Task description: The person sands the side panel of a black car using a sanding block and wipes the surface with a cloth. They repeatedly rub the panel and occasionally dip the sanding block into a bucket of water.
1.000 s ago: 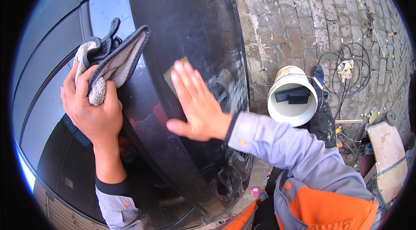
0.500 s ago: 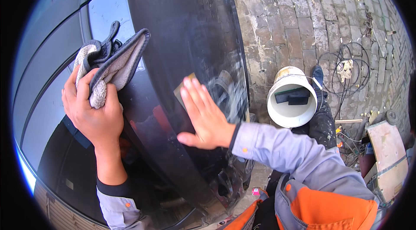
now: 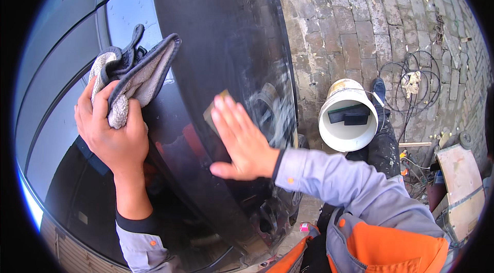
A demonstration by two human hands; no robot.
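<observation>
My left hand (image 3: 114,137) grips a bunched grey cloth (image 3: 138,85) with dark edging, resting it by the window line of a dark car (image 3: 216,31). Flat against the car's black side panel, my right hand (image 3: 242,144) presses a small brownish sheet of sandpaper (image 3: 210,114) under its fingers. Most of the sheet is hidden by the fingers; only its edges show. To the right of that hand, whitish wet smears (image 3: 280,101) cover the panel. Water drops dot the paint above the cloth.
A white bucket (image 3: 334,128) with dark blocks (image 3: 355,115) inside stands on the brick paving (image 3: 355,36), beside my shoe (image 3: 378,88). A coiled black cable (image 3: 437,85) lies farther right. Worn boards (image 3: 460,180) and clutter sit at the lower right.
My right hand and the sandpaper have shifted very slightly left on the panel. The left hand keeps its hold on the cloth, with the whole view shifted a little.
</observation>
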